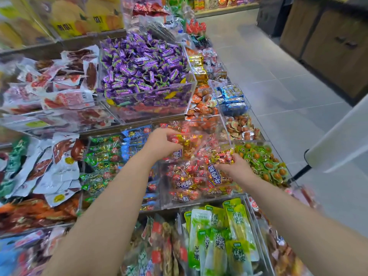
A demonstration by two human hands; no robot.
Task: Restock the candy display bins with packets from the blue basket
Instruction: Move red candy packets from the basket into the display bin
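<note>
- While held over the clear bin point(201, 203) of red-and-gold packets point(189, 184), the left hand point(161, 141) is curled round a few of them in a pinching grip.
- More packets are clamped in the grip of the right hand point(236, 168), above the bin's right edge.
- Purple candies point(143, 64) are heaped in the bin behind.

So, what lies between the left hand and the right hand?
In the head view, red and gold candy packets heaped in a clear bin fill the stretch between the left hand and the right hand; each hand grips some.
</note>
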